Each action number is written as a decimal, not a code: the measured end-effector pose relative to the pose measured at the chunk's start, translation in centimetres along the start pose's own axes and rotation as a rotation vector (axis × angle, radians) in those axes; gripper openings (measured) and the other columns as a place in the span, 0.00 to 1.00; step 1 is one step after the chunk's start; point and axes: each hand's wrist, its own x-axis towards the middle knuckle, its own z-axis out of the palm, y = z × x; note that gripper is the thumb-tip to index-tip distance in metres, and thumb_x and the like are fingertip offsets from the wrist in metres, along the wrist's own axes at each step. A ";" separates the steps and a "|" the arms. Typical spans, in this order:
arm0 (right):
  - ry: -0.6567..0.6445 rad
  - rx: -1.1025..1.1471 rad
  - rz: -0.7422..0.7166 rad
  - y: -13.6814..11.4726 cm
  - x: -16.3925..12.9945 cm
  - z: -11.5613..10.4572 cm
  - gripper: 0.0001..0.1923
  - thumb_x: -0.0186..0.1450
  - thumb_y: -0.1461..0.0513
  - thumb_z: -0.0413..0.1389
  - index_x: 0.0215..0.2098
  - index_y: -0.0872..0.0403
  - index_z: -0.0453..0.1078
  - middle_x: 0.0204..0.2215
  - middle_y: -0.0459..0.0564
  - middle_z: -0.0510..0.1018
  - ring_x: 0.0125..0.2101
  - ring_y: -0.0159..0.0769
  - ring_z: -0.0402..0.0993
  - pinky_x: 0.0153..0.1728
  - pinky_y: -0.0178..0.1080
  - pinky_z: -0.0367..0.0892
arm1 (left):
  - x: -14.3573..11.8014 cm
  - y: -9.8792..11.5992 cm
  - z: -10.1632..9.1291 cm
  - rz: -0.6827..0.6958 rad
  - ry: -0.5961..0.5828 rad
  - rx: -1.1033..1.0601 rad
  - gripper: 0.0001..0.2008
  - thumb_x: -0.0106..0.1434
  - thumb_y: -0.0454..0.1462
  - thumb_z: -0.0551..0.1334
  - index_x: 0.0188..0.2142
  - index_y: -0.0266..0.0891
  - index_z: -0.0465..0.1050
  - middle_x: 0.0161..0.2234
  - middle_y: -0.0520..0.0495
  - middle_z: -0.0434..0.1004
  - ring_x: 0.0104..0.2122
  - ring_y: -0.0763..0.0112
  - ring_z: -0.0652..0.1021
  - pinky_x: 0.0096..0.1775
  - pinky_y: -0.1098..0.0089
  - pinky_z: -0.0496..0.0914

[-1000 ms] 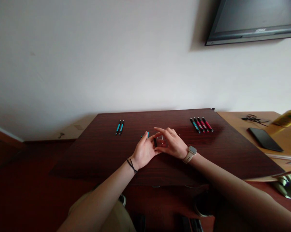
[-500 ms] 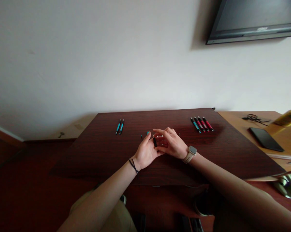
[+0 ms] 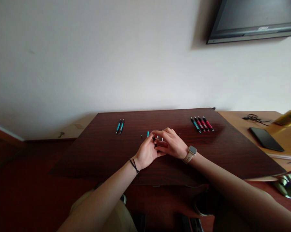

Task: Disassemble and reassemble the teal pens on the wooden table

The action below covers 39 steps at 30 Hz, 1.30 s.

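"Right hand (image 3: 173,144): what's it got?"
"I have finger and thumb clamped on a small black tube (image 3: 154,140), held up over the worktop (image 3: 99,154). My left hand (image 3: 146,154) cups it; whether it grips too, I can't tell."
"How best to handle it?"
"Lightly and straight, I'd say, without knocking the loose blue piece (image 3: 147,133) or white bit (image 3: 157,137) just beyond."
"Any writing?"
"None I can read on the blue pens (image 3: 118,126) or red pens (image 3: 208,123); the badge (image 3: 263,28) on the wall screen (image 3: 256,14) is too blurred."
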 end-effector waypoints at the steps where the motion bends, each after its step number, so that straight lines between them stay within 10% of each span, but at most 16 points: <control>1: -0.003 -0.005 -0.005 0.0 0.0 0.0 0.38 0.69 0.56 0.65 0.72 0.46 0.55 0.52 0.55 0.79 0.47 0.49 0.70 0.49 0.51 0.67 | 0.0 0.0 0.0 -0.002 0.005 0.000 0.18 0.70 0.54 0.63 0.41 0.42 0.72 0.33 0.51 0.70 0.42 0.62 0.80 0.49 0.57 0.74; 19: -0.016 -0.049 0.024 2.6 -1.9 -2.8 0.38 0.69 0.46 0.61 0.71 0.49 0.59 0.55 0.58 0.76 0.51 0.52 0.72 0.54 0.55 0.68 | -0.5 0.4 -0.3 -0.027 -0.008 0.058 0.25 0.69 0.57 0.61 0.29 0.40 0.62 0.40 0.42 0.76 0.43 0.62 0.78 0.48 0.61 0.74; 25: 0.056 -0.164 0.175 5.0 -2.6 -3.2 0.25 0.75 0.55 0.54 0.67 0.51 0.62 0.51 0.57 0.77 0.51 0.52 0.71 0.55 0.56 0.68 | -0.6 0.6 0.1 0.040 0.014 0.125 0.23 0.67 0.52 0.66 0.29 0.40 0.59 0.25 0.57 0.54 0.23 0.77 0.60 0.26 0.74 0.60; 39: -0.024 -0.212 0.452 9.0 -4.2 -3.4 0.08 0.70 0.62 0.54 0.44 0.53 0.74 0.39 0.53 0.78 0.37 0.41 0.76 0.41 0.41 0.70 | -1.2 0.1 0.6 0.213 0.088 0.672 0.26 0.62 0.49 0.70 0.25 0.41 0.53 0.24 0.57 0.49 0.24 0.76 0.53 0.27 0.71 0.50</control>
